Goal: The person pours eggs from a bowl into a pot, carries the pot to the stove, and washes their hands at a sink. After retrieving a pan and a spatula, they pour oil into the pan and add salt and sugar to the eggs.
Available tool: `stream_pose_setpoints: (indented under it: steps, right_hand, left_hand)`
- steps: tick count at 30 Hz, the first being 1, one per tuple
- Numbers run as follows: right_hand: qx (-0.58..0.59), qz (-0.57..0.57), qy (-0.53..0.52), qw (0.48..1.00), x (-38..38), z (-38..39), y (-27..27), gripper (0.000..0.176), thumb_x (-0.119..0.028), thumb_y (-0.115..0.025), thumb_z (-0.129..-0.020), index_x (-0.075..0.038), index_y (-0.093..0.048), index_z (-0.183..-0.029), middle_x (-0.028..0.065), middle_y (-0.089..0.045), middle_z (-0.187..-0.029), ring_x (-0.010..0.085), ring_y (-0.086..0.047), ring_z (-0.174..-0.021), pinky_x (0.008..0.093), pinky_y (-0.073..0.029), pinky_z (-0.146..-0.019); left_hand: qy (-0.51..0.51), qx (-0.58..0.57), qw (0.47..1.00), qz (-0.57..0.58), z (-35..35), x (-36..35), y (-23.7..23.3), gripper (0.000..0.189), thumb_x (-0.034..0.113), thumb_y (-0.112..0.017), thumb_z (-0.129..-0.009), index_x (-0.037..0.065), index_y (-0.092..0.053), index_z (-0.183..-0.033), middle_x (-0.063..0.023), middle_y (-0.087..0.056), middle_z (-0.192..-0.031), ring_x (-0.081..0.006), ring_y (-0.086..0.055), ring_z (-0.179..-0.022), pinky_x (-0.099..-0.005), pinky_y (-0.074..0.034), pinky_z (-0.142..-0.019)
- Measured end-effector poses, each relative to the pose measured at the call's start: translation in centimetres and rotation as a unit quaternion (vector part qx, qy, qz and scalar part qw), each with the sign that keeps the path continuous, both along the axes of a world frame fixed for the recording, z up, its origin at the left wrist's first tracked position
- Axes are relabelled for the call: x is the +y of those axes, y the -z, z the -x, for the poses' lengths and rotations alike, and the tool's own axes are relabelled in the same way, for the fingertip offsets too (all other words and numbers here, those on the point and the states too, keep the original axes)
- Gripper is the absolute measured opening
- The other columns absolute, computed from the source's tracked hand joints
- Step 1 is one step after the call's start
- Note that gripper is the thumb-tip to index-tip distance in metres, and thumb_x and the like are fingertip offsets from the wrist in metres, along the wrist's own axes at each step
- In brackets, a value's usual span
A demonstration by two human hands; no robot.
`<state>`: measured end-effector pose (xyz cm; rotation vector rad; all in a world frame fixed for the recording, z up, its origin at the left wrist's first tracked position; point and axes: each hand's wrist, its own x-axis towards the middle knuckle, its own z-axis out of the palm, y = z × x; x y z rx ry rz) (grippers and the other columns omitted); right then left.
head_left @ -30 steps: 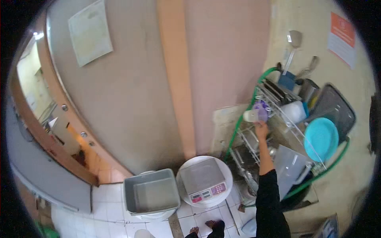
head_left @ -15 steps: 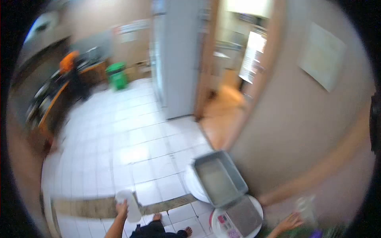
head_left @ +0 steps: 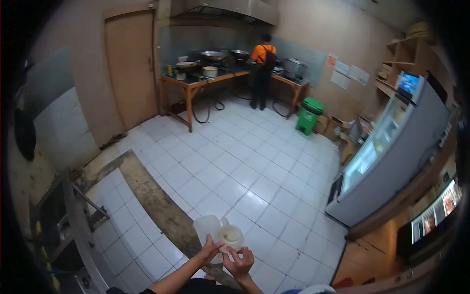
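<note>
Both my hands are close together at the bottom centre, over the tiled floor. My left hand (head_left: pixel 209 251) grips a pale translucent plastic container (head_left: pixel 206 225), which extends forward past its fingers. In my right hand (head_left: pixel 239 263) is a round, see-through plastic piece (head_left: pixel 230 237) with a raised rim, its thumb and fingers closed on the near edge. The left fingertips also reach that near edge. The round piece overlaps the container in this view.
A steel sink unit (head_left: pixel 81 235) stands at lower left, beside a rough floor strip (head_left: pixel 152 196). A person (head_left: pixel 263 61) in orange works at the far stove counter (head_left: pixel 230 74). A green bin (head_left: pixel 309 115) and a glass-door fridge (head_left: pixel 391 152) stand to the right. A white rim (head_left: pixel 316 289) shows below.
The view has swung left toward the stove counter. My hands, apart before, have come together, bringing the round plastic piece to the container. The grey tub has left the view.
</note>
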<state>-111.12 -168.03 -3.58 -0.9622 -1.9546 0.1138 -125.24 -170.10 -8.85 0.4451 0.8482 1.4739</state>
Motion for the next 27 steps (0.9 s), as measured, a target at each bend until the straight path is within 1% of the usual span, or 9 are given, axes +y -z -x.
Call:
stream_pose_setpoints:
  steps: [5,7,10,12,15,18,20,25,27]
  right_hand:
    - [0.160,0.138,-0.209,0.955,11.7,4.5,0.4,0.021,-0.015,-0.071,-0.070,-0.006,-0.065,-0.088,0.0078,-0.048,-0.066,0.0207,-0.057,-0.058,0.0313,-0.046,-0.048]
    - [0.218,0.377,-0.135,0.890,17.2,5.7,-2.2,0.026,-0.017,-0.061,-0.083,0.000,-0.061,-0.103,0.0112,-0.055,-0.082,0.0227,-0.061,-0.084,0.0323,-0.050,-0.065]
    - [0.132,0.268,-0.188,0.936,28.0,9.6,-3.0,0.028,-0.020,-0.055,-0.087,-0.008,-0.060,-0.112,0.0102,-0.057,-0.091,0.0156,-0.057,-0.073,0.0273,-0.046,-0.060]
    - [0.038,0.365,-0.448,0.815,35.8,12.5,-0.8,0.029,-0.026,-0.053,-0.090,-0.009,-0.059,-0.113,0.0089,-0.053,-0.095,0.0152,-0.053,-0.087,0.0265,-0.044,-0.069]
    - [-0.060,0.454,-0.533,0.711,44.7,17.8,-2.7,0.026,-0.027,-0.049,-0.094,-0.003,-0.059,-0.095,0.0057,-0.050,-0.087,0.0139,-0.050,-0.086,0.0261,-0.040,-0.074]
    - [-0.067,0.515,-0.604,0.605,52.3,24.8,-6.1,0.028,-0.031,-0.046,-0.095,-0.004,-0.052,-0.090,0.0031,-0.044,-0.082,0.0117,-0.044,-0.077,0.0263,-0.038,-0.069]
    - [-0.165,0.552,-0.648,0.498,57.8,30.1,-8.0,0.028,-0.032,-0.042,-0.097,-0.006,-0.044,-0.089,0.0007,-0.038,-0.078,0.0099,-0.038,-0.073,0.0254,-0.035,-0.063]
    - [-0.182,0.448,-0.737,0.473,72.2,43.8,-6.1,0.030,-0.033,-0.042,-0.097,-0.007,-0.040,-0.083,-0.0017,-0.034,-0.074,0.0076,-0.036,-0.073,0.0233,-0.033,-0.066]
    - [-0.196,0.581,-0.656,0.441,78.9,48.1,-4.2,0.028,-0.032,-0.044,-0.096,-0.008,-0.041,-0.083,-0.0025,-0.034,-0.075,0.0085,-0.036,-0.071,0.0235,-0.034,-0.068]
  left_hand:
    - [0.070,0.074,0.991,0.082,8.7,9.2,-2.2,0.078,0.036,-0.069,-0.076,0.012,-0.017,-0.128,-0.0095,-0.041,-0.125,-0.0222,-0.042,-0.115,-0.0357,-0.039,-0.086]
    - [0.171,0.189,0.955,0.151,12.1,13.6,-3.3,0.076,0.039,-0.068,-0.075,0.011,-0.025,-0.131,-0.0108,-0.041,-0.130,-0.0220,-0.041,-0.118,-0.0359,-0.036,-0.089]
    - [0.214,0.163,0.952,0.145,17.5,19.6,2.9,0.088,0.039,-0.069,-0.072,0.009,-0.022,-0.140,-0.0120,-0.041,-0.133,-0.0221,-0.039,-0.122,-0.0349,-0.032,-0.098]
    - [0.221,0.178,0.944,0.165,20.9,25.2,1.7,0.092,0.038,-0.070,-0.071,0.009,-0.018,-0.142,-0.0127,-0.041,-0.134,-0.0231,-0.038,-0.124,-0.0347,-0.031,-0.102]
    - [0.204,0.026,0.963,0.174,24.7,30.3,-4.4,0.093,0.037,-0.068,-0.070,0.007,-0.019,-0.143,-0.0132,-0.040,-0.134,-0.0242,-0.039,-0.124,-0.0364,-0.032,-0.104]
    - [0.114,0.029,0.973,0.201,28.6,35.2,-7.0,0.085,0.038,-0.065,-0.071,0.005,-0.028,-0.140,-0.0140,-0.038,-0.136,-0.0255,-0.039,-0.124,-0.0379,-0.034,-0.103]
    - [-0.071,0.042,0.983,0.162,31.1,38.4,-7.3,0.058,0.040,-0.060,-0.078,0.001,-0.052,-0.121,-0.0131,-0.058,-0.107,-0.0209,-0.058,-0.094,-0.0333,-0.050,-0.076]
    - [-0.303,0.002,0.918,0.255,43.4,46.6,3.5,0.052,0.049,-0.058,-0.079,0.008,-0.055,-0.112,-0.0042,-0.056,-0.080,-0.0189,-0.048,-0.064,-0.0338,-0.039,-0.055]
    - [-0.359,-0.004,0.882,0.306,49.4,49.7,8.0,0.050,0.052,-0.058,-0.080,0.011,-0.056,-0.108,-0.0006,-0.055,-0.069,-0.0181,-0.043,-0.052,-0.0341,-0.034,-0.046]
